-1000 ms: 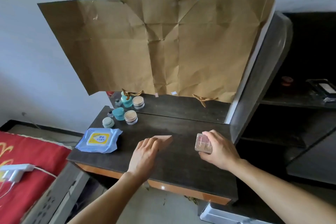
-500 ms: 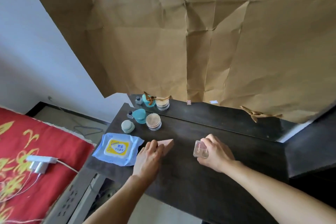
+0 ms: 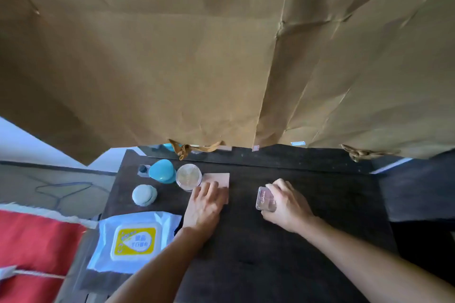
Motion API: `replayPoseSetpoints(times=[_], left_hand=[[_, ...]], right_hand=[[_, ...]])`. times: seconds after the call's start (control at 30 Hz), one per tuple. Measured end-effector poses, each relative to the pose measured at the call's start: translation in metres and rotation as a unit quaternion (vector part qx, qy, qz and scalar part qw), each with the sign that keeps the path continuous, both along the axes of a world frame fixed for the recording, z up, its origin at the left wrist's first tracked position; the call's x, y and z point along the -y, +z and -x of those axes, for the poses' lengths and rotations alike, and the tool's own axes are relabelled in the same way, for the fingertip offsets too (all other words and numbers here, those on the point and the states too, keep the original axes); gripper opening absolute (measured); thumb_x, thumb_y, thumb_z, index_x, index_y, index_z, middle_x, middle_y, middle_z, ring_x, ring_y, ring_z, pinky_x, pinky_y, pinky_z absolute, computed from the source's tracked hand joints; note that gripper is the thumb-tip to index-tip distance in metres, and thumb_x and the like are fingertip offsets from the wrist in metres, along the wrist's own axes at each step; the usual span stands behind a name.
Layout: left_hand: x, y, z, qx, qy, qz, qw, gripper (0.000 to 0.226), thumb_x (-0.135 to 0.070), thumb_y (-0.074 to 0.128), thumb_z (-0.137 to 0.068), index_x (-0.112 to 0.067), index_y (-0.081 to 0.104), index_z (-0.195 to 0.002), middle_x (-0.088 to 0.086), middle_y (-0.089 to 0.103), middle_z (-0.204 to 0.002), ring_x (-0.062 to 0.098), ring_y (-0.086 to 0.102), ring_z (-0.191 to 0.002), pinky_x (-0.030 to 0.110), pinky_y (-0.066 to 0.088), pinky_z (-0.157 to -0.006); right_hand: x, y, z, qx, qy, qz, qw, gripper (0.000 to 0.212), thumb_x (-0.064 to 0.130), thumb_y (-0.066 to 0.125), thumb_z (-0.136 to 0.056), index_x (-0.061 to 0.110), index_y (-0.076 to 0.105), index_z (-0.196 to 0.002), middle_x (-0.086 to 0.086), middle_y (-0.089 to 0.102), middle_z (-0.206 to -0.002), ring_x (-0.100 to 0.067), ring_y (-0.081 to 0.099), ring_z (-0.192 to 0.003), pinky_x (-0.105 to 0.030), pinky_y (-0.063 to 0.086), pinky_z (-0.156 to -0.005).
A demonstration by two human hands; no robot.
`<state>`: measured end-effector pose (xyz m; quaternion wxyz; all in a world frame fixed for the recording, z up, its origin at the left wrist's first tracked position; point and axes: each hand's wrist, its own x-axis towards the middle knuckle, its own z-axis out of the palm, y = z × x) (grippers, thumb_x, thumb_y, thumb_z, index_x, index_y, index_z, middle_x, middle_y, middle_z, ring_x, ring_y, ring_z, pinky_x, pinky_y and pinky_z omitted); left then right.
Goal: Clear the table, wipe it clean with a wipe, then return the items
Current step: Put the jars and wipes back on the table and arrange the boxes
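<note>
Your left hand (image 3: 205, 205) lies flat on the dark table (image 3: 246, 253), fingers straight and close together, resting on the near half of a flat pink box (image 3: 219, 179). The hand grips nothing; it only rests on the box's top. The far edge of the box shows beyond your fingertips, and its left side sits just beside a round clear jar (image 3: 188, 177).

Your right hand (image 3: 286, 206) is to the right, apart from the left, with its fingers and thumb curled round a small clear case (image 3: 265, 198). The case has a pinkish inside and lettering on its lid that is too small to read. Whether it touches the tabletop cannot be told.

At the table's near left corner lies a blue pack of wipes (image 3: 134, 241) with a yellow and white label on its lid, close to your left forearm. Behind it stand a pale green jar (image 3: 144, 194), a turquoise container (image 3: 161, 171) touching the clear jar, and a small bottle (image 3: 142, 169) with a dark cap at the far left.

A large sheet of creased brown paper (image 3: 221, 56) hangs over the back of the table and fills the upper part of the view. A red cloth (image 3: 32, 241) lies to the left, below the table's edge.
</note>
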<state>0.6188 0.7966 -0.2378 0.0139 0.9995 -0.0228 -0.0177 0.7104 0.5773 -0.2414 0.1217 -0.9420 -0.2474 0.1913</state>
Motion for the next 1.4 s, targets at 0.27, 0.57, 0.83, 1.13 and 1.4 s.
replayPoseSetpoints(times=[0.27,0.57,0.83,1.13,1.4], left_hand=[[-0.03,-0.036,-0.015,0.016,-0.124,0.059,0.99,0.046,-0.019,0.074,-0.07,-0.012,0.057,-0.112,0.008,0.054,-0.113,0.028,0.054,-0.098,0.04,0.049,-0.081],[-0.038,-0.047,-0.027,-0.03,-0.143,0.069,0.987,0.055,-0.022,0.083,-0.062,-0.014,0.062,-0.112,0.012,0.054,-0.125,0.032,0.052,-0.114,0.046,0.051,-0.089],[-0.031,-0.029,-0.019,-0.025,-0.137,0.037,0.99,0.04,-0.027,0.083,-0.065,-0.015,0.068,-0.1,0.01,0.063,-0.109,0.028,0.062,-0.095,0.042,0.055,-0.08],[0.054,0.025,-0.009,0.012,-0.164,0.056,0.985,0.02,-0.017,0.076,-0.059,-0.018,0.058,-0.069,-0.001,0.06,-0.069,0.021,0.061,-0.061,0.027,0.048,-0.051],[0.217,0.069,0.015,0.098,-0.223,0.113,0.963,0.011,-0.026,0.047,-0.073,-0.018,0.054,-0.069,-0.001,0.056,-0.066,0.022,0.058,-0.058,0.026,0.044,-0.048]], right_hand=[[-0.045,-0.014,-0.022,0.015,-0.035,0.028,0.999,0.057,0.037,0.068,-0.067,0.022,0.051,-0.12,0.002,0.049,-0.118,-0.021,0.044,-0.11,-0.034,0.042,-0.084],[-0.08,-0.03,-0.03,0.004,-0.03,0.037,0.999,0.07,0.041,0.077,-0.068,0.029,0.047,-0.13,0.002,0.044,-0.123,-0.021,0.04,-0.113,-0.037,0.043,-0.085],[-0.054,-0.018,-0.013,0.002,-0.07,0.033,0.997,0.066,0.027,0.067,-0.081,0.028,0.035,-0.138,0.003,0.04,-0.133,-0.02,0.04,-0.12,-0.037,0.046,-0.086],[0.07,0.028,0.036,0.053,-0.138,-0.014,0.989,0.04,0.03,0.058,-0.086,0.021,0.054,-0.125,0.003,0.05,-0.123,-0.017,0.047,-0.118,-0.036,0.048,-0.086],[0.221,0.08,0.095,0.138,-0.176,-0.044,0.974,0.038,0.03,0.059,-0.088,0.019,0.056,-0.124,0.004,0.054,-0.123,-0.015,0.05,-0.117,-0.032,0.047,-0.088]])
